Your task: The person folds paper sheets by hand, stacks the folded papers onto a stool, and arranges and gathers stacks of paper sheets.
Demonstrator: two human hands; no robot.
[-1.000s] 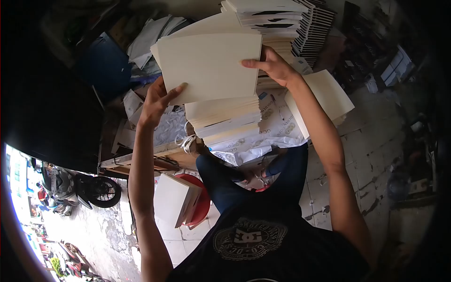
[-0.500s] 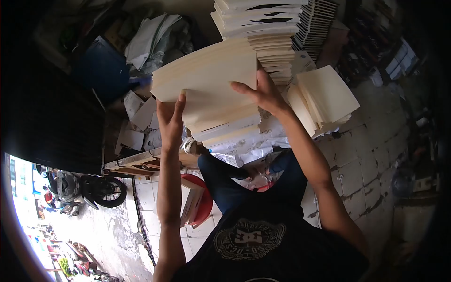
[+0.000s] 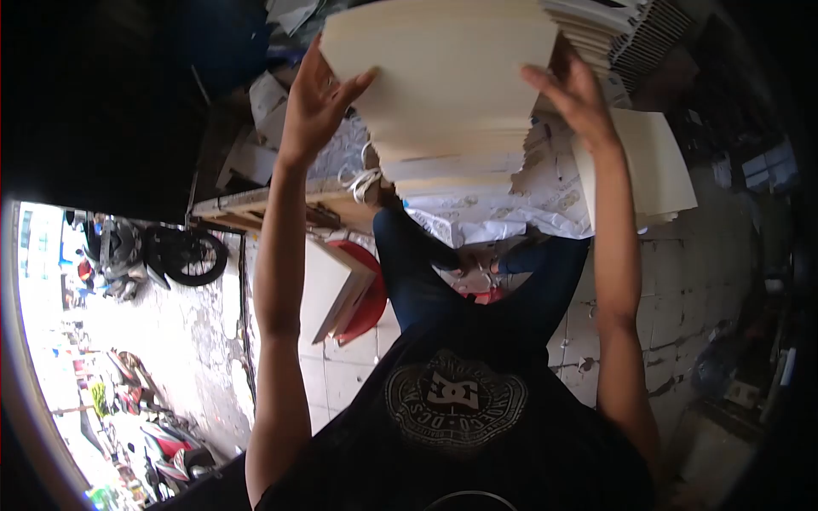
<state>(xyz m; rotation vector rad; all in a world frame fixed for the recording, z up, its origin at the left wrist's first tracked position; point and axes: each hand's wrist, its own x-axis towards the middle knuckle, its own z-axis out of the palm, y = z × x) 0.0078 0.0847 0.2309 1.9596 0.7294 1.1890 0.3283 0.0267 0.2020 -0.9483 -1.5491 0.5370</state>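
Observation:
A tall stack of cream card sheets point(image 3: 443, 77) is between my hands, with uneven layers showing along its front and sides. My left hand point(image 3: 319, 111) grips its left edge, thumb resting on the upper face and fingers partly hidden along the side. At the right edge, my right hand point(image 3: 579, 98) holds it the same way, its fingers mostly hidden. Printed white wrapping paper point(image 3: 477, 217) spreads under and in front of the stack. Close to my right forearm lies another pile of cream sheets point(image 3: 656, 162).
More stacked folded card point(image 3: 652, 38) stands at the back right. A wooden ledge point(image 3: 247, 203) runs along the left, near a tied white bundle point(image 3: 365, 183). On the tiled floor, a red stool point(image 3: 368, 298) bears pale boards point(image 3: 336, 289). Motorcycles point(image 3: 183, 255) are outside, left.
My view has shifted, so the stack appears higher and nearer. My hands have moved farther apart to opposite sides of it, and the top sheets look more squarely aligned.

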